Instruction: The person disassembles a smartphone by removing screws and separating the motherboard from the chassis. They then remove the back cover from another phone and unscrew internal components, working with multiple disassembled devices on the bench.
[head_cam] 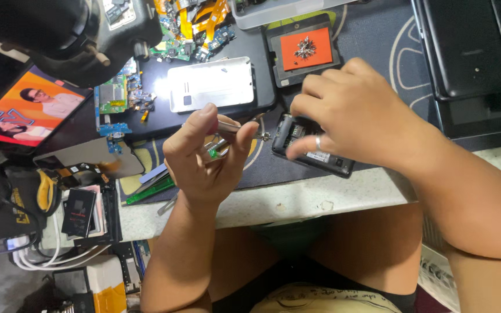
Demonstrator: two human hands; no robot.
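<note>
My left hand [207,156] grips a slim metal screwdriver [236,128] with a green-banded handle, its tip pointing right toward an opened black phone [314,156]. The phone lies on a dark mat near the table's front edge. My right hand [349,119] rests on the phone and holds it down, fingers curled over its top, a ring on one finger. The screwdriver tip sits just left of the phone's edge.
A white phone back cover [211,84] lies on a dark tray behind. A small black tray with an orange pad [307,49] holds several screws. Circuit boards and flex cables [192,29] lie at the back. A phone with a lit screen [27,110] is at left, tools [149,185] beside it.
</note>
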